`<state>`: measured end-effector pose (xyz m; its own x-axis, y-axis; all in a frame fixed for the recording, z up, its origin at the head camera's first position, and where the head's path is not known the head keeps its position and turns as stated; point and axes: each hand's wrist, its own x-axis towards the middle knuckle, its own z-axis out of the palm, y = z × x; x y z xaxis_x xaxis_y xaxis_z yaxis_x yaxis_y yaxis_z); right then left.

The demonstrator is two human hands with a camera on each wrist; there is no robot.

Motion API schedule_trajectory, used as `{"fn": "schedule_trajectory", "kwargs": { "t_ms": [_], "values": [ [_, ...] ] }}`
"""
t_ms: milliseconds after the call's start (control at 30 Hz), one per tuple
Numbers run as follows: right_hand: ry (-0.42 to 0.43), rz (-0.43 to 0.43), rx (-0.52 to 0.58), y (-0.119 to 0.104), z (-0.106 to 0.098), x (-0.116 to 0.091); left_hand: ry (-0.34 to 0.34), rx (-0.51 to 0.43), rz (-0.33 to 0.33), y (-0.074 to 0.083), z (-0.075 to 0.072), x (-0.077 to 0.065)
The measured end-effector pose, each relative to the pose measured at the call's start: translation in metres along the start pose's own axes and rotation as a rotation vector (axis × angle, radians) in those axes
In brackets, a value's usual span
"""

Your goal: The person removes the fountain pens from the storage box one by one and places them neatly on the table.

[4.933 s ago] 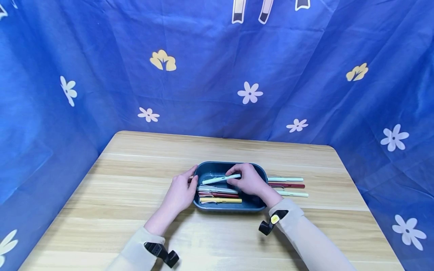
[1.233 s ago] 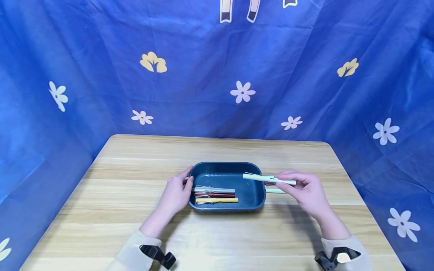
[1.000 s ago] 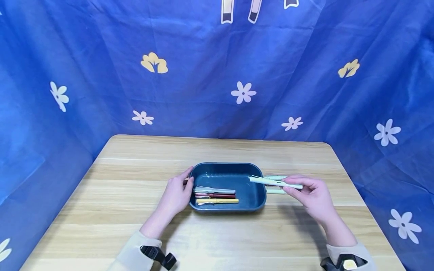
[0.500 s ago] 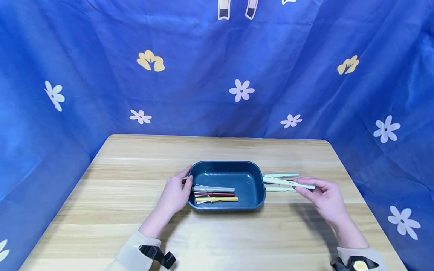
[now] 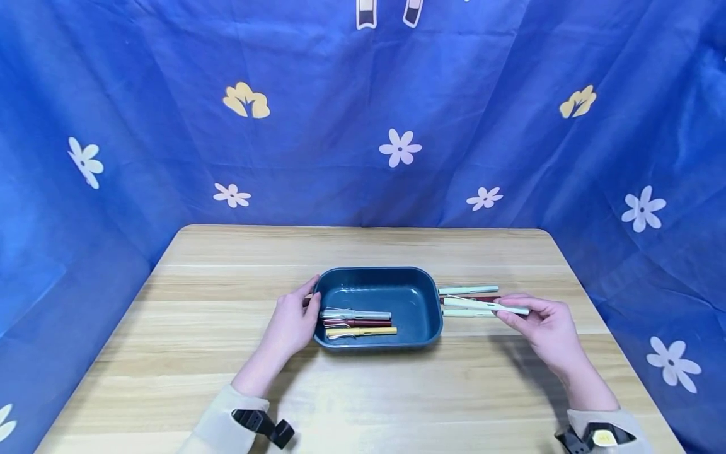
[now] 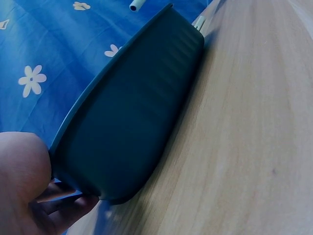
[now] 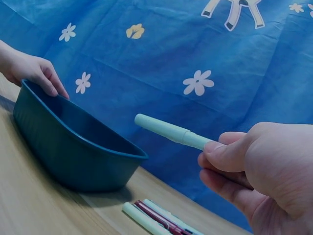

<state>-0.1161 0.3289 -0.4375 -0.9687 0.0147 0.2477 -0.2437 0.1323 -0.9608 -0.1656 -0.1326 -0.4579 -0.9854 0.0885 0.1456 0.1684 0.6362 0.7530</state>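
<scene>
A dark teal oblong box stands on the table, my left hand gripping its left end. In the left wrist view, fingertips lie against the end wall. To the right of the box, my right hand pinches a pale green capped pen near one end between thumb and fingers. That pen hangs raised over a dark red pen and two pale green pens, the rear one and the front one. Inside the box lie a silver-grey pen, a dark red pen and a yellow pen.
The light wood table extends in front of the box and to both sides. A blue cloth with flower prints surrounds its back and sides. Wrist cameras sit on the left cuff and the right cuff.
My right hand has carried the pale green pen out from over the box to the right, above the pens on the table. My left hand has kept its hold on the box's end.
</scene>
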Motion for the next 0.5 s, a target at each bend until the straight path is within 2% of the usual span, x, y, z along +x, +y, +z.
{"fn": "schedule_trajectory", "kwargs": {
  "t_ms": [500],
  "values": [
    [0.002, 0.061, -0.021, 0.027, -0.013, -0.003, -0.003, -0.009, -0.001, 0.0, 0.001, 0.001]
  ]
}}
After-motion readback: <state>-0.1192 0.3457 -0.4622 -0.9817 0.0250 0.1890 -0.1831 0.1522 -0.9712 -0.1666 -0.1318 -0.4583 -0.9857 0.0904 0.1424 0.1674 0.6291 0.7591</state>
